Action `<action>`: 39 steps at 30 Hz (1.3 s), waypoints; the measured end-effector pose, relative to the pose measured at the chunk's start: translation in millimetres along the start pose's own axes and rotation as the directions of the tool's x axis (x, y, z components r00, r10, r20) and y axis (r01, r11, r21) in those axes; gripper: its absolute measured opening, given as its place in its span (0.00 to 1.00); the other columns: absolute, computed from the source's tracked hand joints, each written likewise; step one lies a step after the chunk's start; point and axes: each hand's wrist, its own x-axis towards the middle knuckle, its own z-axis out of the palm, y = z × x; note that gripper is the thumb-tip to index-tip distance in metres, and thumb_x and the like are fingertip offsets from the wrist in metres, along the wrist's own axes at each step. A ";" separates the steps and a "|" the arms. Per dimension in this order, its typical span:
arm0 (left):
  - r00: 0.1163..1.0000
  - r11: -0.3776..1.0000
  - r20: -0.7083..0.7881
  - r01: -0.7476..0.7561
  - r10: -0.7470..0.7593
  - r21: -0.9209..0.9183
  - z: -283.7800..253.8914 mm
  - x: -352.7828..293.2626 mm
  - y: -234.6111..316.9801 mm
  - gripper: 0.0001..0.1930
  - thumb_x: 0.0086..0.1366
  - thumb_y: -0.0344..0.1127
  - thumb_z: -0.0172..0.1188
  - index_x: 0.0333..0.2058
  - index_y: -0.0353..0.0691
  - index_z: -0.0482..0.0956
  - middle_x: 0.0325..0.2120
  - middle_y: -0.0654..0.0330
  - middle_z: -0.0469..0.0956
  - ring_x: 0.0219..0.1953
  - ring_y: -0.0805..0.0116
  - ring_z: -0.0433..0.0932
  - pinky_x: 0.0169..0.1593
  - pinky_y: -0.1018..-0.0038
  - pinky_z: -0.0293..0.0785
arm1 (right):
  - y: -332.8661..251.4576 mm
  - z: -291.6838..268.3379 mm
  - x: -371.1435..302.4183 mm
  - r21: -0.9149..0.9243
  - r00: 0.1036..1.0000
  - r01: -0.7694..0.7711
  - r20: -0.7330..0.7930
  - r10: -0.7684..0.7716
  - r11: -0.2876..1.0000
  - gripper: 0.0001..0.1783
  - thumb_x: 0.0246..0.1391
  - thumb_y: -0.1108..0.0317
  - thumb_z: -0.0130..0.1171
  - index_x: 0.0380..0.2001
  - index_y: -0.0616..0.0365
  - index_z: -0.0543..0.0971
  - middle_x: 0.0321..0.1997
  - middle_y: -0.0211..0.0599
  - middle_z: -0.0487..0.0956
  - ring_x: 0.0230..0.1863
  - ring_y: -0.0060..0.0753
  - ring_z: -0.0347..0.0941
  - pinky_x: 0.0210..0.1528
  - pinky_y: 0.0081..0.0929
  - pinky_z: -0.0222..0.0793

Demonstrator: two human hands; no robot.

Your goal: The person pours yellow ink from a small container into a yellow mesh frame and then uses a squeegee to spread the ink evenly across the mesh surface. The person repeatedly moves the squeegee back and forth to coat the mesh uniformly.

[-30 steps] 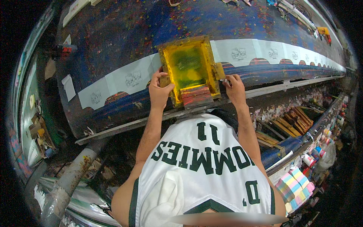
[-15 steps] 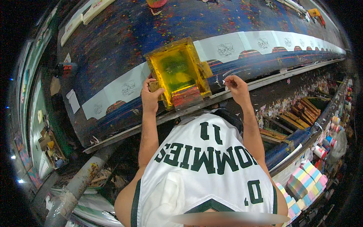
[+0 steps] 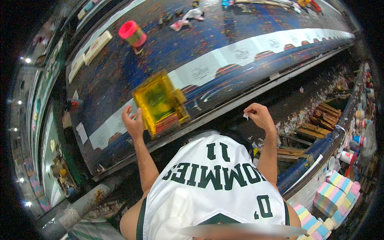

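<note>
The left hand (image 3: pixel 135 124) is beside the yellow frame (image 3: pixel 159 103), finger grip unclear; the right hand (image 3: pixel 262 116) pinches a white scrap (image 3: pixel 246 116).

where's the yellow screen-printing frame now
In the head view, the yellow screen-printing frame is left of centre, over the row of printed sheets on the stained table, just right of the left hand.

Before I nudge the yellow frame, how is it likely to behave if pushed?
The yellow frame is probably stiff, since its thick border looks straight-sided. Being broad and low, it would likely slide sooner than tip. The block jutting from its right edge might catch or make it swivel.
</note>
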 end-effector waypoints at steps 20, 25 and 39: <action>0.621 0.730 0.384 -0.573 0.684 -0.373 340.5 -115.1 369.0 0.06 0.68 0.28 0.73 0.41 0.38 0.88 0.51 0.53 0.87 0.58 0.49 0.83 0.63 0.56 0.78 | 143.0 -193.2 -125.4 0.019 0.878 -0.228 -0.428 0.214 0.973 0.15 0.62 0.70 0.71 0.51 0.60 0.89 0.52 0.47 0.90 0.53 0.49 0.87 0.56 0.41 0.83; 0.463 0.677 0.494 -0.517 0.736 -0.524 409.3 -139.7 421.3 0.05 0.70 0.31 0.73 0.40 0.37 0.88 0.50 0.53 0.88 0.55 0.51 0.84 0.60 0.58 0.78 | 146.7 -215.8 -134.1 0.104 0.774 -0.187 -0.596 0.211 0.977 0.09 0.61 0.71 0.73 0.44 0.61 0.89 0.43 0.43 0.87 0.46 0.43 0.87 0.46 0.36 0.82; 0.354 0.664 0.563 -0.364 0.747 -0.653 645.7 -170.2 556.1 0.08 0.73 0.34 0.70 0.37 0.35 0.86 0.47 0.52 0.89 0.53 0.50 0.85 0.59 0.59 0.79 | 225.8 -418.4 -47.2 0.123 0.699 -0.131 -0.692 0.180 0.984 0.14 0.71 0.63 0.69 0.38 0.65 0.86 0.36 0.43 0.83 0.37 0.43 0.81 0.41 0.36 0.75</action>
